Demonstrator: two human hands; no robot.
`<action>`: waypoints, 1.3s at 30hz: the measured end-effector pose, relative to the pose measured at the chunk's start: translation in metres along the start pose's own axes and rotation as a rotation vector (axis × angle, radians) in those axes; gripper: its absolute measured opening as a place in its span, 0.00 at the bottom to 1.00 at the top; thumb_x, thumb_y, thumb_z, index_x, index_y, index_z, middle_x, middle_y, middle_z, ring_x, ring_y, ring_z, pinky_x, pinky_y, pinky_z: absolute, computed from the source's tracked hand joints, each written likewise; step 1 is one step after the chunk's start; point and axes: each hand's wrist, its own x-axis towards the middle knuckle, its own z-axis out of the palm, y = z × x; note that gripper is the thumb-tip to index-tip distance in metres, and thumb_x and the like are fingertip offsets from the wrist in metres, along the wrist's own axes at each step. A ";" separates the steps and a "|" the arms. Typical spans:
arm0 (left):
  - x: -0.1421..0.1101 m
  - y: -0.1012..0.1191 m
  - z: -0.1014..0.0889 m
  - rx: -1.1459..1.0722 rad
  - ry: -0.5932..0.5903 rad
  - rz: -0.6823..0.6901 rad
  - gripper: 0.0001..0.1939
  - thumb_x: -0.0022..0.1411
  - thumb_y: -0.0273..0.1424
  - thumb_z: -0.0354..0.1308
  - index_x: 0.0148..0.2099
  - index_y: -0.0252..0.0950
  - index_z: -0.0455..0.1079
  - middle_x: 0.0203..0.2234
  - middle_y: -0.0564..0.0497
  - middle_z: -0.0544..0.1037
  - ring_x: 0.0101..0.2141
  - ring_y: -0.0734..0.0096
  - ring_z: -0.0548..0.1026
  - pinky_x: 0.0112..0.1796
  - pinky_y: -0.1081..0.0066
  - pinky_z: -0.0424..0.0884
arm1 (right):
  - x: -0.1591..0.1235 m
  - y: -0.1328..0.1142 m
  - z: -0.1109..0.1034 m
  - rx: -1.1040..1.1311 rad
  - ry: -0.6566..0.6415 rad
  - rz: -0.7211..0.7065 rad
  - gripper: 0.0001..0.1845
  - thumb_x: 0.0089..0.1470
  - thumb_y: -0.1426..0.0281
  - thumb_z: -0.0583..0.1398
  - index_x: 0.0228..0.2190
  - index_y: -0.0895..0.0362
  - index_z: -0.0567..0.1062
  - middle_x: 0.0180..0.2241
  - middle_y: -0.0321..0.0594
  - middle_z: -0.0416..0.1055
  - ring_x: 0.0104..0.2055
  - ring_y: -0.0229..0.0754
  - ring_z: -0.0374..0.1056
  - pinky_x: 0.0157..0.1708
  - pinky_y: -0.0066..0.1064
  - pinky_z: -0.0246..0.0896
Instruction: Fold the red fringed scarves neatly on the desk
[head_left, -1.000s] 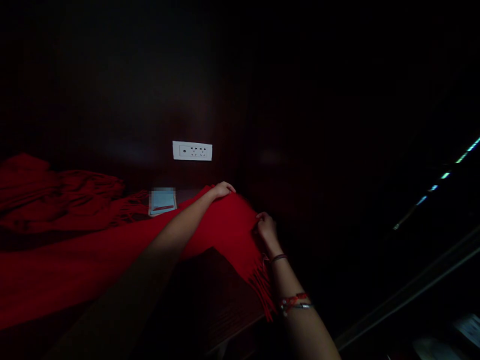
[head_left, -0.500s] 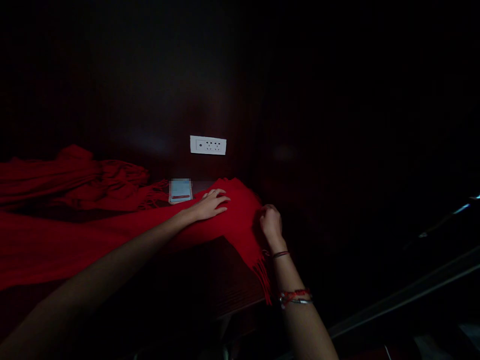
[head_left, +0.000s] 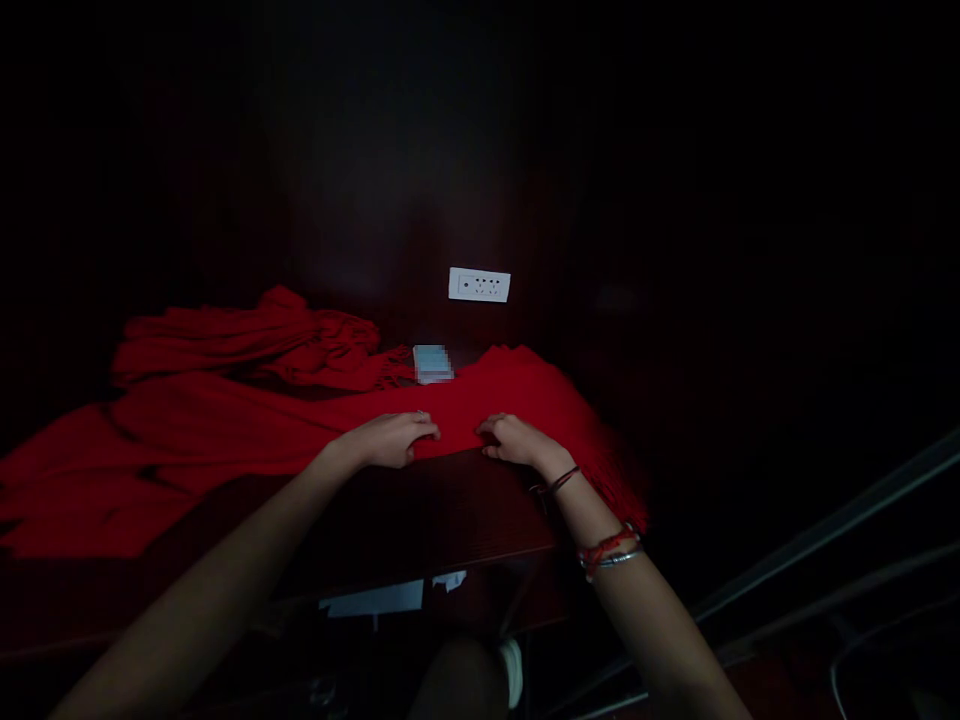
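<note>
A long red scarf [head_left: 300, 420] with a fringed end lies spread along a dark wooden table [head_left: 450, 510], its fringe reaching the right edge. My left hand [head_left: 397, 438] grips its near edge around the middle, with thumb and fingers curled together. A short gap to the right, my right hand [head_left: 514, 438] pinches the same edge, bracelets on its wrist. A second red scarf [head_left: 247, 335] lies bunched up behind the first, towards the wall.
Behind the scarf sits a small pale-blue packet [head_left: 433, 364], partly blurred out. The dark wall carries a white socket panel [head_left: 479, 285]. Below the table edge a pale sheet [head_left: 375, 599] shows in the shadow. The surroundings are very dark.
My right hand has moved left from the fringed end to the near edge. My left hand has drawn back from lying flat to that edge. The view has shifted left.
</note>
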 end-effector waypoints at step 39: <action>-0.027 0.004 -0.017 0.236 -0.004 -0.083 0.16 0.53 0.24 0.44 0.43 0.39 0.65 0.37 0.47 0.69 0.34 0.66 0.69 0.31 0.71 0.65 | 0.007 -0.004 0.021 0.029 0.232 -0.202 0.09 0.49 0.75 0.52 0.31 0.59 0.72 0.31 0.40 0.69 0.35 0.36 0.63 0.37 0.25 0.55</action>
